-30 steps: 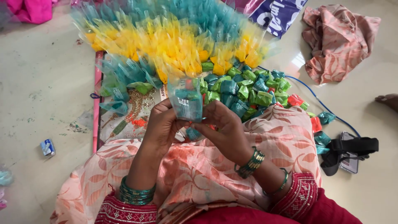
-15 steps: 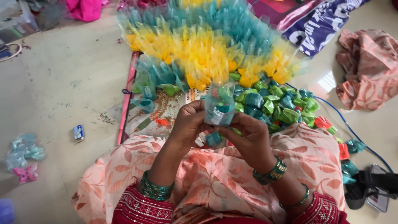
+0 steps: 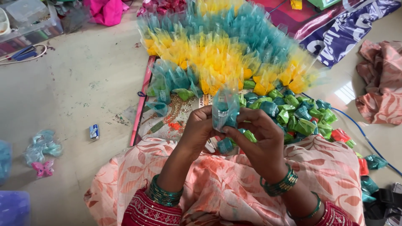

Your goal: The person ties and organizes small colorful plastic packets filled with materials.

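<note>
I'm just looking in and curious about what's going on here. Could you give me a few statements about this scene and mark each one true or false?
1. Both hands hold a small teal net pouch between them. True: the left hand and right hand pinch it together.
2. The finished yellow and teal pouches lie behind the person. False: they are fanned out on the floor in front.
3. Green bangles are worn on the left wrist. True.
4. The wrapped sweets are all red. False: most are green or teal, with a few red.
5. A pink cloth lies at the right. True.
</note>
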